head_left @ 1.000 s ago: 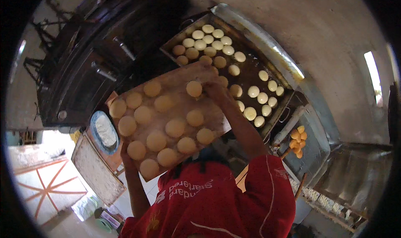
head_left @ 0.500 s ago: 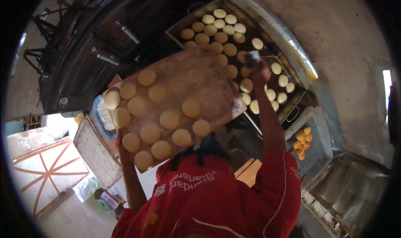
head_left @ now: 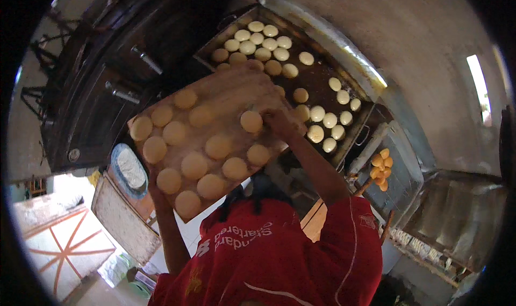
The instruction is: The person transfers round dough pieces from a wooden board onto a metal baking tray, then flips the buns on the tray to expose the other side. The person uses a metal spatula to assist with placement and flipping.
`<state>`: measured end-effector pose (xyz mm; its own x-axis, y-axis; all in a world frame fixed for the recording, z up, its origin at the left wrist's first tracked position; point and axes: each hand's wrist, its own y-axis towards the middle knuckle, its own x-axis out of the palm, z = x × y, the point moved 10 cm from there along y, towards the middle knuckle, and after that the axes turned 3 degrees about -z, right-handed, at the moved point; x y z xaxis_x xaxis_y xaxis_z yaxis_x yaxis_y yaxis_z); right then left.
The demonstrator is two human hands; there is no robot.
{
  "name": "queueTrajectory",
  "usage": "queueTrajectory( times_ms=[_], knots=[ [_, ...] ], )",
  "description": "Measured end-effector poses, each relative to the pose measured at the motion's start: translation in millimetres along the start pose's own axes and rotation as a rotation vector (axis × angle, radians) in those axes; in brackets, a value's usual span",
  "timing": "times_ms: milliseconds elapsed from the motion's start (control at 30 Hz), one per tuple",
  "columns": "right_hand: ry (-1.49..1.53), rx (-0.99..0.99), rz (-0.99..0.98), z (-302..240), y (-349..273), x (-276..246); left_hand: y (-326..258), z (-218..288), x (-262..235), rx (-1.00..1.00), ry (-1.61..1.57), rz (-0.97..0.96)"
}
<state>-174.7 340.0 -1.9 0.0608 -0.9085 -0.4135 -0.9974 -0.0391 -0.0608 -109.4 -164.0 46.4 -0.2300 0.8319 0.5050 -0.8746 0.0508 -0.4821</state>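
Observation:
A wooden board is held tilted in front of me, with several pale dough rounds on it. My left hand grips its lower left edge, the fingers partly hidden behind the board. At the board's right side, my right hand has its fingers closed on the edge of one dough round. Beyond the board, a wide rectangular frying pan of dark oil has several paler and browner rounds floating in it. The board hides the pan's near left part.
Right of the pan, golden fried buns are piled on a metal tray. A dark cabinet with metal handles stands at the left. Below it is a blue basin of white flour. A metal guard and a wall border the pan's far side.
My right hand has come back from over the pan, where it held a blurred pale thing, to the dough round on the board. That round has shifted up the board. The view has turned slightly.

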Motion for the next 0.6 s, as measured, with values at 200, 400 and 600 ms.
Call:
queueTrajectory(
  times_ms=[200,400,600],
  knots=[
    [-0.030,0.296,0.475,102,6,-151,-48,28,22,0.038,0.125,0.128],
    [-0.722,0.347,0.893,131,8,-257,-41,28,40,0.099,0.101,0.039],
    [-0.564,0.181,0.722,47,-11,-199,-36,23,13,0.163,0.198,0.056]
  ],
)
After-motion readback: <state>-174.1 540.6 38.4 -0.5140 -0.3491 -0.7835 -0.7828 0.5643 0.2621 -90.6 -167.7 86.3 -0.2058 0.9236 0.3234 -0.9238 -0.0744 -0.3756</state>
